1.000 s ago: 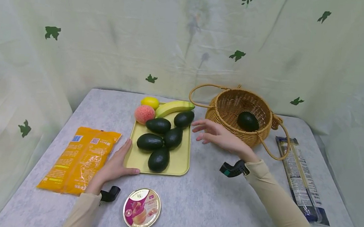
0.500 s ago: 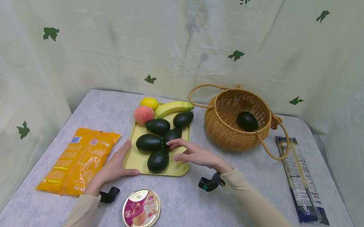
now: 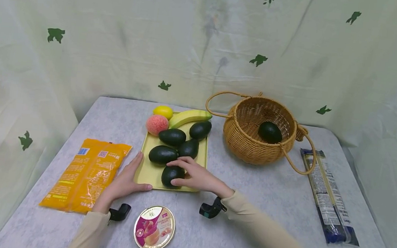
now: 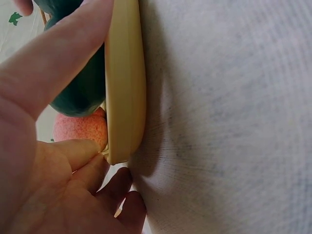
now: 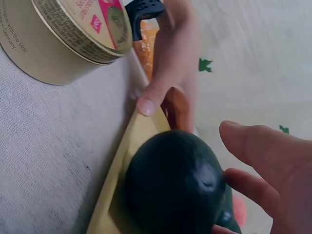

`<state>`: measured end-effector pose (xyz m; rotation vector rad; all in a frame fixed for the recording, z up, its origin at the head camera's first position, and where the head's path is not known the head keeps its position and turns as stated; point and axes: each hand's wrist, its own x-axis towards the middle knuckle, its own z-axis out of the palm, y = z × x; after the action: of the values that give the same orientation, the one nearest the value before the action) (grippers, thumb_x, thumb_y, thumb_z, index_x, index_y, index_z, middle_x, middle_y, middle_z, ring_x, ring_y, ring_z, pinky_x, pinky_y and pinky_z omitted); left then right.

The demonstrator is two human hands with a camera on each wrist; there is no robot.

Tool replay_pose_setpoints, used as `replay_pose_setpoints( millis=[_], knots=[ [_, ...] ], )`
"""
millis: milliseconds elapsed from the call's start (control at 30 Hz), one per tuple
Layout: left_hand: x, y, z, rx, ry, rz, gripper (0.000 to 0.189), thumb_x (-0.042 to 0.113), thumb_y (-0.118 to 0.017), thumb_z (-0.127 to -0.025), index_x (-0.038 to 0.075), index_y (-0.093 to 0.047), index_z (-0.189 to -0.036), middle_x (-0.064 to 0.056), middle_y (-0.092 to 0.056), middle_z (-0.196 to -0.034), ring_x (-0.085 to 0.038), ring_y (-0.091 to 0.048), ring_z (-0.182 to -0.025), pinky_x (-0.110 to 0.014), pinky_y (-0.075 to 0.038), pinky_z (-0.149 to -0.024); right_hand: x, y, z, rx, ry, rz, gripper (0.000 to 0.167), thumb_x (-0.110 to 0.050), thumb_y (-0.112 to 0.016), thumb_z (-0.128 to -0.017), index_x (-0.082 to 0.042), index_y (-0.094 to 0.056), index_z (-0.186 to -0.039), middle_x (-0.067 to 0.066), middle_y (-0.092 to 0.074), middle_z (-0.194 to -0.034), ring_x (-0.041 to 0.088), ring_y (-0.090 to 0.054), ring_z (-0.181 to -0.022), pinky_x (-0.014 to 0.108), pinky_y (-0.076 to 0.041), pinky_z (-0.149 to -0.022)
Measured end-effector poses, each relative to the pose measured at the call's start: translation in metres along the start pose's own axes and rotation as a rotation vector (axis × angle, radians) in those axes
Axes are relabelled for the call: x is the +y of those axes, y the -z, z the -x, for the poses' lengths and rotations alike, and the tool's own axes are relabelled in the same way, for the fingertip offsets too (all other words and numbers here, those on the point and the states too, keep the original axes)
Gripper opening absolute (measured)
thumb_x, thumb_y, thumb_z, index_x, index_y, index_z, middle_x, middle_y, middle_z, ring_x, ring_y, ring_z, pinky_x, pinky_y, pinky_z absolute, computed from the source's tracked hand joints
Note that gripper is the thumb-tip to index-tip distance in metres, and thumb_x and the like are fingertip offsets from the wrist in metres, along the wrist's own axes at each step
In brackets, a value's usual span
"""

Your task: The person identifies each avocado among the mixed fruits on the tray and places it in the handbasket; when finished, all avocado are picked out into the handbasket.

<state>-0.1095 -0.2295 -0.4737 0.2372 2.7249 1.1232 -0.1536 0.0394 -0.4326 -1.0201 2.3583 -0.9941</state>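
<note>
A yellow tray [image 3: 148, 177] bears several dark green avocados, a pink peach [image 3: 157, 125], a lemon [image 3: 163, 111] and a banana [image 3: 190, 117]. My left hand [image 3: 125, 179] rests at its front left corner, fingers along the left edge and thumb at the front rim. Spread over the front avocado [image 3: 170, 176], my right hand [image 3: 198, 176] has its thumb on the near side and its index finger on the far side. In the right wrist view the thumb stands apart from that avocado [image 5: 173, 183], with other fingertips right at its side.
A wicker basket [image 3: 249, 151] with one avocado [image 3: 270, 132] inside stands at the back right. An orange packet [image 3: 85, 177] lies left of the tray, a round candy tin [image 3: 154, 228] in front. A long dark-blue packet [image 3: 329, 196] lies far right.
My right hand has moved left and toward me, from beside the basket over the tray to the front avocado. My left hand has stayed at the tray's corner.
</note>
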Motion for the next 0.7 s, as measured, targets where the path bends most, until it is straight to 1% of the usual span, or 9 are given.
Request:
replay_pose_setpoints(
  millis=[67, 167, 300, 367, 433, 533, 667, 700],
  knots=[
    [0.000, 0.000, 0.000, -0.002, 0.003, 0.001, 0.112, 0.036, -0.082, -0.075, -0.007, -0.010, -0.150, -0.026, -0.007, -0.156, -0.044, -0.010, -0.140, -0.059, -0.012, -0.111, -0.003, -0.005, -0.002, 0.017, -0.021, 0.034, 0.048, -0.038, -0.066, -0.090, -0.023, -0.054, -0.135, 0.013, -0.037, -0.144, 0.027, -0.053, -0.114, 0.037, -0.046, -0.090],
    [0.000, 0.000, 0.000, -0.006, 0.006, 0.003, 0.112, 0.036, -0.081, -0.075, -0.006, -0.010, -0.150, -0.026, -0.007, -0.156, -0.045, -0.010, -0.140, -0.059, -0.012, -0.110, -0.007, -0.011, -0.004, 0.038, -0.042, 0.068, 0.048, -0.039, -0.067, -0.089, -0.025, -0.055, -0.133, 0.013, -0.036, -0.144, 0.032, -0.053, -0.116, 0.043, -0.045, -0.093],
    [0.001, 0.000, 0.000, -0.008, 0.006, 0.004, 0.112, 0.036, -0.081, -0.075, -0.006, -0.010, -0.150, -0.026, -0.006, -0.156, -0.045, -0.010, -0.140, -0.059, -0.012, -0.110, -0.009, -0.015, -0.007, 0.065, -0.063, 0.061, 0.042, -0.034, -0.069, -0.089, -0.024, -0.058, -0.129, 0.010, -0.038, -0.142, 0.031, -0.054, -0.111, 0.043, -0.045, -0.092],
    [0.000, 0.000, 0.000, -0.008, 0.008, 0.004, 0.112, 0.036, -0.081, -0.075, -0.006, -0.010, -0.150, -0.026, -0.006, -0.156, -0.045, -0.009, -0.140, -0.059, -0.012, -0.110, -0.007, -0.015, -0.007, 0.068, -0.061, 0.055, 0.040, -0.031, -0.070, -0.089, -0.024, -0.059, -0.127, 0.008, -0.040, -0.140, 0.029, -0.053, -0.114, 0.041, -0.044, -0.094],
    [0.001, 0.000, 0.000, -0.007, 0.007, 0.003, 0.112, 0.036, -0.081, -0.075, -0.006, -0.010, -0.150, -0.026, -0.006, -0.156, -0.045, -0.010, -0.140, -0.059, -0.012, -0.110, -0.003, -0.014, -0.007, 0.062, -0.041, 0.037, 0.039, -0.029, -0.070, -0.088, -0.024, -0.060, -0.126, 0.008, -0.040, -0.140, 0.026, -0.050, -0.119, 0.040, -0.042, -0.096],
    [0.001, 0.000, 0.000, -0.006, 0.007, -0.001, 0.112, 0.036, -0.081, -0.075, -0.007, -0.010, -0.150, -0.026, -0.006, -0.156, -0.045, -0.010, -0.140, -0.059, -0.012, -0.110, 0.004, -0.009, -0.004, 0.045, 0.013, -0.043, 0.039, -0.025, -0.070, -0.088, -0.020, -0.061, -0.125, 0.010, -0.041, -0.141, 0.022, -0.043, -0.125, 0.038, -0.044, -0.095],
    [0.001, 0.001, 0.001, -0.003, 0.007, -0.003, 0.111, 0.035, -0.081, -0.075, -0.007, -0.010, -0.150, -0.027, -0.006, -0.156, -0.045, -0.009, -0.140, -0.059, -0.012, -0.111, 0.011, 0.004, 0.004, 0.018, 0.069, -0.214, 0.039, -0.021, -0.069, -0.088, -0.017, -0.061, -0.125, 0.010, -0.041, -0.143, 0.019, -0.039, -0.128, 0.036, -0.046, -0.090],
    [0.001, 0.001, 0.001, -0.002, 0.007, -0.001, 0.111, 0.035, -0.081, -0.075, -0.008, -0.010, -0.149, -0.027, -0.006, -0.156, -0.045, -0.009, -0.140, -0.058, -0.011, -0.111, 0.013, 0.009, 0.006, 0.013, 0.076, -0.246, 0.039, -0.021, -0.069, -0.088, -0.017, -0.061, -0.126, 0.010, -0.040, -0.144, 0.018, -0.038, -0.128, 0.036, -0.045, -0.090]
  ],
)
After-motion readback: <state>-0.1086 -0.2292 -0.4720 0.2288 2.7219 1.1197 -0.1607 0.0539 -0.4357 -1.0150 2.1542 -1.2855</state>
